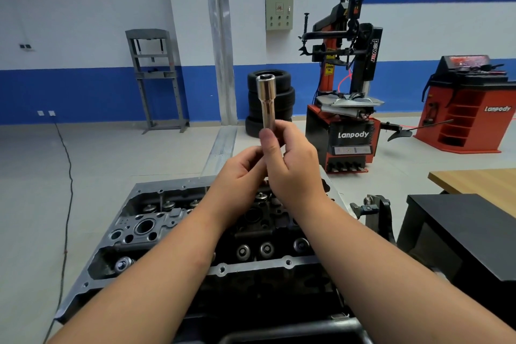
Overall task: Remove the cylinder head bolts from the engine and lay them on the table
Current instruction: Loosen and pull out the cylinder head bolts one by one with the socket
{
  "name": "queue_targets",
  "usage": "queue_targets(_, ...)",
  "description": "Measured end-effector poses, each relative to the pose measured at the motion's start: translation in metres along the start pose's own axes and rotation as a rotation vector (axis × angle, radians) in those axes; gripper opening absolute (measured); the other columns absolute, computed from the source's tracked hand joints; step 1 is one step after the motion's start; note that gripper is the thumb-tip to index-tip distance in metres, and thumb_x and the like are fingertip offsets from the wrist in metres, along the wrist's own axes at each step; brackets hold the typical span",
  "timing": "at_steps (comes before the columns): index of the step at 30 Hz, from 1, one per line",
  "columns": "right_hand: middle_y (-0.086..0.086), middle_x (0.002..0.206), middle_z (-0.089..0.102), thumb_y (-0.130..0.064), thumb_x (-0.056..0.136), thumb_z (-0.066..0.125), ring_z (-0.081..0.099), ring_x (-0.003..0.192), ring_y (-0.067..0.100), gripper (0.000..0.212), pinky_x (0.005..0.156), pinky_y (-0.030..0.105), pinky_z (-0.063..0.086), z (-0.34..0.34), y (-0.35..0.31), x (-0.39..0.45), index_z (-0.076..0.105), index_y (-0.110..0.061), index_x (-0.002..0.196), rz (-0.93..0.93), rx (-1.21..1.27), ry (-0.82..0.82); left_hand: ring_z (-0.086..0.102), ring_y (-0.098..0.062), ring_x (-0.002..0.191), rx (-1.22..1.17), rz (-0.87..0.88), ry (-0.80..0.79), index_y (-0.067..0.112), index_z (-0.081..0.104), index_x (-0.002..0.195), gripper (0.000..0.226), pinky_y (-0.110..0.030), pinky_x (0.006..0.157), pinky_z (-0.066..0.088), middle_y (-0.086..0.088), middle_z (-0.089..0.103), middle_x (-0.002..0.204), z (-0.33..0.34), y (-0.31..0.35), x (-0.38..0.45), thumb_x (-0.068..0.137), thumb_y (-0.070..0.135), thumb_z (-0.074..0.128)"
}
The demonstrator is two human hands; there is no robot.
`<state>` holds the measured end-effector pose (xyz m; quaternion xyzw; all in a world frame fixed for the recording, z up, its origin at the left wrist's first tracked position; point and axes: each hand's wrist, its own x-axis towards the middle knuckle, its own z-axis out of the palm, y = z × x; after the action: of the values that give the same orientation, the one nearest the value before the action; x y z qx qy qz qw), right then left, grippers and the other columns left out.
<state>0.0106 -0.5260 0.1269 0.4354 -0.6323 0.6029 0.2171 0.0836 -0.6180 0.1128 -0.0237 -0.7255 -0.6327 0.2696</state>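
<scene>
A long chrome deep socket stands upright in front of me, open end up. My right hand grips its lower part, thumb along the front. My left hand curls its fingers at the socket's bottom end, which the hands hide. Below both hands lies the grey engine cylinder head with valve springs and bolt holes showing. My forearms cross over its middle. No loose bolt is in view.
A black stand and a wooden table are at the right. Beyond the engine are stacked tyres, a red and black tyre changer, a red wheel balancer and a grey press frame. A black cable runs along the floor on the left.
</scene>
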Motion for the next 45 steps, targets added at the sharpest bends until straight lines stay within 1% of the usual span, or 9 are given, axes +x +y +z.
queue_targets(3,-0.010,0.088,0.063,-0.046,0.091,0.062,0.060,0.086,0.007,0.027,0.072,0.012,0.046,-0.0009,-0.0007,-0.0008,0.055,-0.023,0.105,-0.001,0.003,0.012,0.075,-0.013,0.098,0.065,0.033,0.040,0.042,0.072,0.110,0.014,-0.023,0.076,0.060,0.005,0.079,0.105,0.0008,-0.0004,0.0030,0.099,0.038,0.065)
queue_targets(8,-0.002,0.087,0.067,-0.033,0.097,0.056,0.063,0.083,0.019,0.027,0.074,0.040,0.053,-0.0005,0.0006,0.0001,0.068,-0.009,0.100,-0.057,-0.040,0.046,0.076,-0.017,0.097,0.016,0.015,0.072,0.047,0.073,0.103,0.012,-0.030,0.077,0.062,0.002,0.078,0.104,0.0005,-0.0023,0.0042,0.092,0.045,0.067)
queue_targets(13,-0.007,0.090,0.063,-0.033,0.100,0.046,0.061,0.090,0.017,0.034,0.077,0.031,0.048,0.0014,0.0002,-0.0003,0.069,-0.009,0.103,-0.046,-0.073,0.024,0.074,-0.014,0.106,-0.012,-0.024,-0.001,0.029,0.071,0.122,0.031,-0.026,0.082,0.059,0.002,0.078,0.112,0.0008,-0.0002,0.0008,0.106,0.045,0.049)
queue_targets(18,-0.009,0.090,0.062,-0.049,0.091,0.060,0.060,0.085,0.007,0.030,0.072,0.017,0.048,0.0004,-0.0004,-0.0018,0.053,-0.025,0.108,-0.007,0.009,0.003,0.074,-0.006,0.088,0.107,0.021,0.053,0.036,0.074,0.100,0.013,-0.020,0.071,0.058,0.006,0.078,0.095,0.0017,0.0011,0.0020,0.100,0.038,0.061)
queue_targets(22,-0.006,0.085,0.064,-0.039,0.094,0.059,0.061,0.080,0.009,0.022,0.071,0.030,0.050,-0.0003,0.0008,-0.0001,0.064,-0.018,0.098,-0.013,-0.011,0.062,0.075,-0.016,0.092,0.065,0.031,0.093,0.034,0.073,0.108,0.009,-0.032,0.074,0.063,0.002,0.079,0.101,0.0016,-0.0021,0.0040,0.100,0.035,0.068)
queue_targets(26,-0.003,0.087,0.066,-0.035,0.100,0.047,0.062,0.085,0.016,0.031,0.075,0.035,0.050,0.0014,0.0015,0.0008,0.068,-0.012,0.101,0.000,-0.003,0.002,0.074,-0.010,0.101,-0.018,-0.015,0.029,0.029,0.071,0.119,0.029,-0.023,0.078,0.058,0.004,0.078,0.109,0.0022,0.0005,0.0009,0.102,0.046,0.055)
queue_targets(31,-0.007,0.086,0.063,-0.046,0.097,0.052,0.058,0.082,0.007,0.021,0.071,0.012,0.044,0.0009,-0.0001,-0.0010,0.055,-0.027,0.105,-0.022,0.042,-0.006,0.074,-0.008,0.098,0.060,0.023,0.020,0.035,0.073,0.115,0.018,-0.019,0.077,0.058,0.007,0.079,0.105,0.0021,0.0013,0.0000,0.103,0.038,0.059)
queue_targets(37,-0.003,0.087,0.065,-0.037,0.095,0.058,0.063,0.081,0.014,0.022,0.072,0.034,0.052,-0.0003,0.0010,0.0001,0.063,-0.017,0.100,-0.031,-0.015,0.051,0.075,-0.020,0.095,0.017,0.003,0.076,0.040,0.073,0.106,0.013,-0.033,0.078,0.062,-0.001,0.078,0.103,0.0006,-0.0030,0.0035,0.094,0.042,0.068)
queue_targets(45,-0.012,0.088,0.061,-0.040,0.100,0.045,0.059,0.087,0.007,0.027,0.076,0.022,0.046,0.0007,0.0004,-0.0006,0.061,-0.020,0.105,0.003,0.002,-0.002,0.074,-0.010,0.098,0.038,0.016,0.047,0.037,0.074,0.111,0.017,-0.021,0.078,0.058,0.006,0.079,0.106,0.0012,-0.0010,0.0002,0.104,0.039,0.059)
